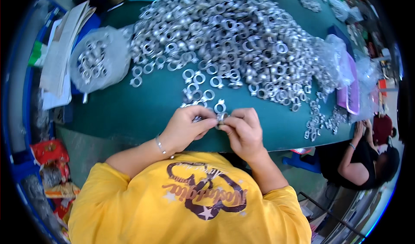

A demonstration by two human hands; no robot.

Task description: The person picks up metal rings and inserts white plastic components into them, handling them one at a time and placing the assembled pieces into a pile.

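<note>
Close to the table's near edge, my left hand point(189, 125) and my right hand point(245, 129) meet with fingertips pinched on one small silver metal ring point(222, 117). The fingers cover part of it. Another metal ring with a small lug point(219, 105) lies just beyond the fingertips. Several loose rings point(193, 87) are scattered past my left hand, some partly hidden by it. Behind them a large heap of the same metal rings point(233, 32) spreads across the green table point(142, 110).
At the left stands a bag-lined container point(113, 73) holding some rings, beside stacked cardboard and papers point(65, 54). Smaller ring parts point(314, 125) lie at the right, near a pink basket point(351, 88) and clear plastic bags point(339, 58). Another person point(354, 164) sits at the right.
</note>
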